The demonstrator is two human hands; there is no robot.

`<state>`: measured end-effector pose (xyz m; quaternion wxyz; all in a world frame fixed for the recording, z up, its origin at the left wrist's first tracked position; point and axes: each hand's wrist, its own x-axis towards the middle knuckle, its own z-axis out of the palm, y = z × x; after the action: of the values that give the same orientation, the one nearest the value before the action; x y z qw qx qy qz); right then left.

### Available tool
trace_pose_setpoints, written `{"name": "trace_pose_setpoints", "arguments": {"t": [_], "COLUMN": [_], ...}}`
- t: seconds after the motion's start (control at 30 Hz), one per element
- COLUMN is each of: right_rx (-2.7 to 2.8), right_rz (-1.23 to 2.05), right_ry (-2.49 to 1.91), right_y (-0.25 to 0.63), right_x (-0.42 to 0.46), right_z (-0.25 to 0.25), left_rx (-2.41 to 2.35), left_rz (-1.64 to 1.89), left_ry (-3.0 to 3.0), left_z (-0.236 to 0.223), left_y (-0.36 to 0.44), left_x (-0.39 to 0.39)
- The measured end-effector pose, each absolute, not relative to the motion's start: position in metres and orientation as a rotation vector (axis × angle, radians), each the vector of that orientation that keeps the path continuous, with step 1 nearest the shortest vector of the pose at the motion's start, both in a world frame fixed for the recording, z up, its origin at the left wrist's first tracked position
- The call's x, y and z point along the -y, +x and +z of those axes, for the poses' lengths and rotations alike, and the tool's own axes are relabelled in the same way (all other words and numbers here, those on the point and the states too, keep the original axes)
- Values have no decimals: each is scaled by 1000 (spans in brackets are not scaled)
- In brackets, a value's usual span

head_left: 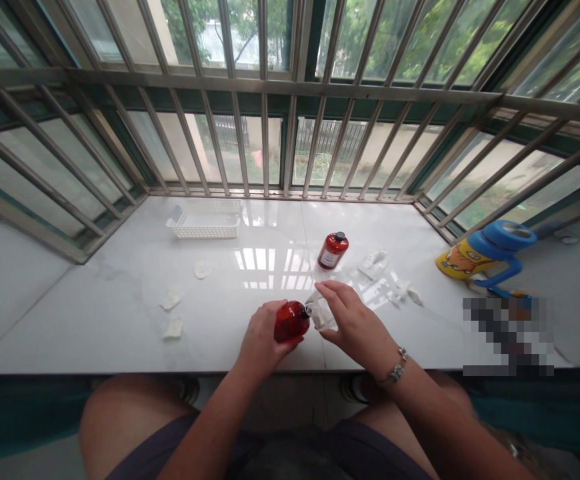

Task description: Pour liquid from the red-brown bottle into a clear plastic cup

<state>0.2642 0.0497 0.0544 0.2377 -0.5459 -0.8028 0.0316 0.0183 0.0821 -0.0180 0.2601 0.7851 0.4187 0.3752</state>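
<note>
My left hand is wrapped round a red see-through bottle, tipped so that its dark neck points right. That neck meets a clear, see-through container, and my right hand has its fingers and thumb closed round it. Something whitish shows in or behind the clear container, too faint to name. Just beyond my hands, a second red bottle with a black cap and a pale label stands upright on the white tabletop.
A white plastic basket stands at the back left. White crumpled pieces lie on the left, and others on the right. A blue and yellow handled bottle stands at far right, near a blurred-out patch. Metal bars line the window.
</note>
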Motion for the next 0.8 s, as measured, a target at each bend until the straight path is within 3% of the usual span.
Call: {"name": "trace_pose_setpoints", "arguments": {"t": [0.8], "right_rx": [2250], "right_rz": [69], "right_ry": [-1549], "right_y": [261], "right_x": [-50], "right_z": [65], "left_rx": [-1147], "left_rz": [1024], "left_ry": [2115], "left_z": [-20], "left_y": [18], "left_x": [-82]}}
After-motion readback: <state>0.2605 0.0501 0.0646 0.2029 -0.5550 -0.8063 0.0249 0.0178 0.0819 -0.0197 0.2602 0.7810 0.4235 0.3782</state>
